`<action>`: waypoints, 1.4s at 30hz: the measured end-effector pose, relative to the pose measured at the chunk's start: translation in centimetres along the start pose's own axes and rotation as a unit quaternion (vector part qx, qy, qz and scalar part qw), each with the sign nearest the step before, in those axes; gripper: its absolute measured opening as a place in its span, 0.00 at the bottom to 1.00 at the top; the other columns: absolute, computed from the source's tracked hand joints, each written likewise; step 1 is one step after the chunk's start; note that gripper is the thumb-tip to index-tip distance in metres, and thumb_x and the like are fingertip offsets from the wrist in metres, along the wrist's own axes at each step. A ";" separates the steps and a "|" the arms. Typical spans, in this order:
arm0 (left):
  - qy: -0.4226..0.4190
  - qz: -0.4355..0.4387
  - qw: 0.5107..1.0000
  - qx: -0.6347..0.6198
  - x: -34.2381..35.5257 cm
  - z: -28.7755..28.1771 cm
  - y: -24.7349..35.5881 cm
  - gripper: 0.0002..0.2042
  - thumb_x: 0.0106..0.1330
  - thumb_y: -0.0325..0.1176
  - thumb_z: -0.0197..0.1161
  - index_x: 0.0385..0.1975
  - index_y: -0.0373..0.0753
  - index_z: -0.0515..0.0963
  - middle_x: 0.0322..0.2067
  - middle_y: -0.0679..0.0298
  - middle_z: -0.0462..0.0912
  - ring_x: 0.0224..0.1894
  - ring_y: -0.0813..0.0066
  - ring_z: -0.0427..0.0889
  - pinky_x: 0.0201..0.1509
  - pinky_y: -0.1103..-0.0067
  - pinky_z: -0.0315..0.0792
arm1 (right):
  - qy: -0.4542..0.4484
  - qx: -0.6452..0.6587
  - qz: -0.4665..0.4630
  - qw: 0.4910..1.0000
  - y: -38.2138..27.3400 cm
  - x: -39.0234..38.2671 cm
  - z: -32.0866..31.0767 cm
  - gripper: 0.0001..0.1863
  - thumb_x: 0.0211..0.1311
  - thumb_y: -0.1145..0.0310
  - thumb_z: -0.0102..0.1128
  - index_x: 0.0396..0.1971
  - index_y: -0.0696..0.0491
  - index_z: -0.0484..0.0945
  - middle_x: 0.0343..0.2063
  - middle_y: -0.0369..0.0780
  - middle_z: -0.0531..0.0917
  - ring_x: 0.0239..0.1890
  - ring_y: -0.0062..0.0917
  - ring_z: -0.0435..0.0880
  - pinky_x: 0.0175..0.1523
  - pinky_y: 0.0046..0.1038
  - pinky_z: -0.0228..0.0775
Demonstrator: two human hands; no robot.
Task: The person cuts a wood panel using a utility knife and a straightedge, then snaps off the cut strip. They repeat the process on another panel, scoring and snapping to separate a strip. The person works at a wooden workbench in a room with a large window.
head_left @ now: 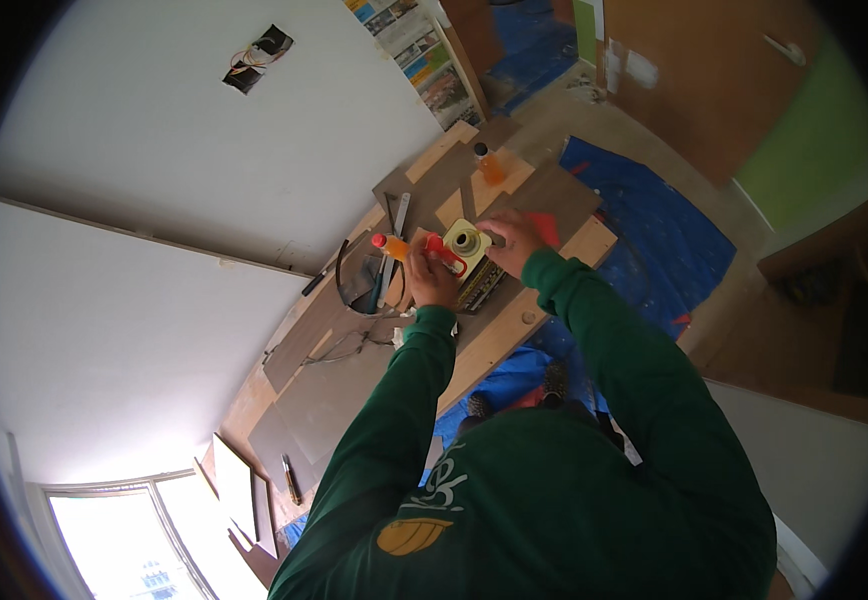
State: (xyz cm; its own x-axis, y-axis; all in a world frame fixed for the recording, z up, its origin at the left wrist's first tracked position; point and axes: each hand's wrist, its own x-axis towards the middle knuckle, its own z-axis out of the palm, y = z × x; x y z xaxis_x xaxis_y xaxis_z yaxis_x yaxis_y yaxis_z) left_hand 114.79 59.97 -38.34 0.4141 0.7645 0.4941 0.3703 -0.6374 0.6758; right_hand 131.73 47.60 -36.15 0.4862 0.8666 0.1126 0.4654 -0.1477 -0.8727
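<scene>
A rectangular metal can [471, 236] with a cream top, a round spout and dark printed sides stands on the workbench between my hands. My left hand [432, 277] is closed at the can's left side, its fingers on the red handle [457, 266]. Just beyond those fingers, a small orange bottle [393, 247] with a red cap points up and left; whether the hand touches it I cannot tell. My right hand [516, 240] is at the can's right edge with fingers bent together near the spout; a small dark thing shows at the fingertips.
A second orange bottle [492, 168] with a dark cap stands farther back. Left of my hands is a bucket [359, 283] with tools. Brown boards [306, 440] cover the bench, and a wooden-handled tool [292, 482] lies at its left end. Blue sheeting [674, 245] covers floor to the right.
</scene>
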 end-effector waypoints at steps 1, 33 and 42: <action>-0.005 -0.005 1.000 0.004 -0.1 0.0 0.0 0.12 0.73 0.29 0.54 0.53 0.36 0.76 0.49 0.47 0.80 0.52 0.44 0.80 0.57 0.60 0.73 | 0.016 -0.046 -0.024 0.999 -0.4 0.9 0.7 0.25 0.55 0.72 0.69 0.56 0.49 0.81 0.60 0.47 0.74 0.61 0.43 0.73 0.65 0.39 0.68; -0.108 0.103 0.989 -0.021 1.2 -1.2 1.7 0.08 0.66 0.28 0.68 0.43 0.36 0.86 0.50 0.51 0.86 0.46 0.53 0.89 0.48 0.67 0.83 | 0.064 -0.207 0.246 0.945 24.6 -37.6 2.3 0.23 0.48 0.64 0.67 0.48 0.50 0.86 0.47 0.52 0.84 0.54 0.52 0.79 0.65 0.48 0.70; -0.155 0.055 0.986 -0.032 2.4 -1.4 3.0 0.08 0.68 0.30 0.67 0.44 0.36 0.85 0.43 0.55 0.86 0.40 0.58 0.87 0.44 0.71 0.81 | -0.010 -0.192 0.372 0.908 25.6 -36.1 1.4 0.21 0.49 0.61 0.68 0.45 0.52 0.87 0.50 0.56 0.82 0.53 0.53 0.80 0.62 0.49 0.74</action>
State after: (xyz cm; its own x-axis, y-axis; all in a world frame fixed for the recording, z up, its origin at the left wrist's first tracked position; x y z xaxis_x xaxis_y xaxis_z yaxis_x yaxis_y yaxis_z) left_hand 115.70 59.99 -34.36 0.6867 0.6184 0.3822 0.2597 -0.6997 0.6655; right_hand 125.04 13.23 -63.18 0.7600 0.4673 -0.4517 0.2393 -0.8474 -0.4740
